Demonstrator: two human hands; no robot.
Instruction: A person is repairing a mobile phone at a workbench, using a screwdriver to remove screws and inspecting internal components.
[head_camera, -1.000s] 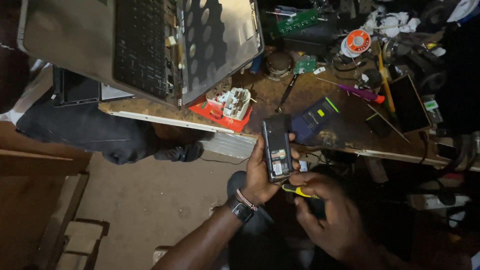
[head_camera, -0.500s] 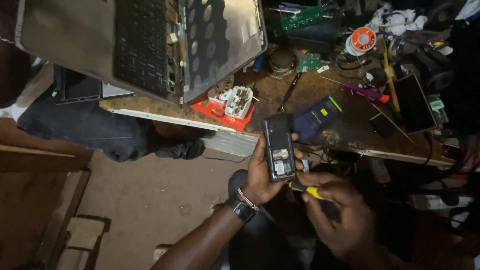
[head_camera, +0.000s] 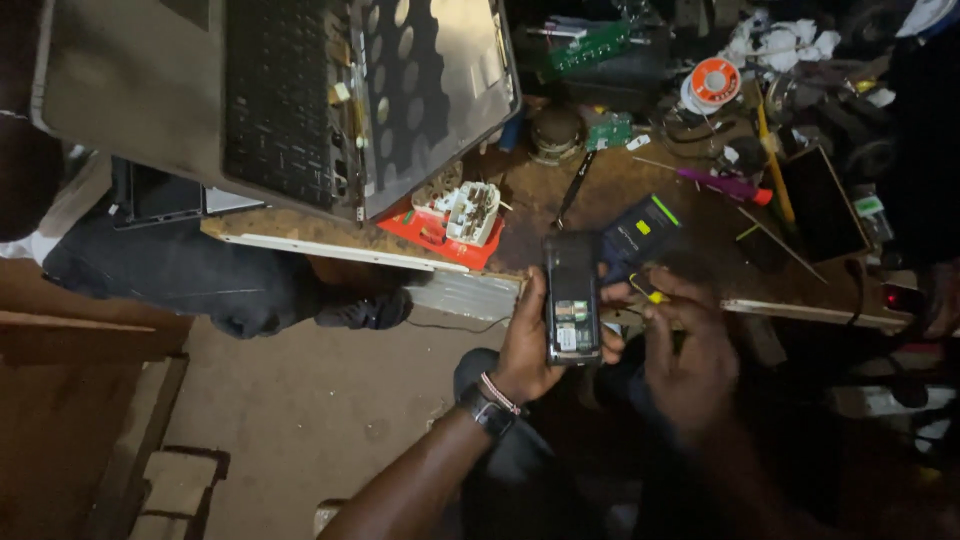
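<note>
While left hand (head_camera: 530, 345) fingers clasp slim dark opened phone (head_camera: 572, 300), right hand (head_camera: 690, 350) fingers pinch yellow-handled tool (head_camera: 652, 296).

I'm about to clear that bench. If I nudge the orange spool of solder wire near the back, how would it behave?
The spool of solder wire is round with flanged sides, so on edge it would probably roll; it seems to lie among cables and white crumpled cloth, which may stop it. Wound metal wire is likely heavy for its size. A loose wire end could snag on neighbours, though none shows clearly.
</note>
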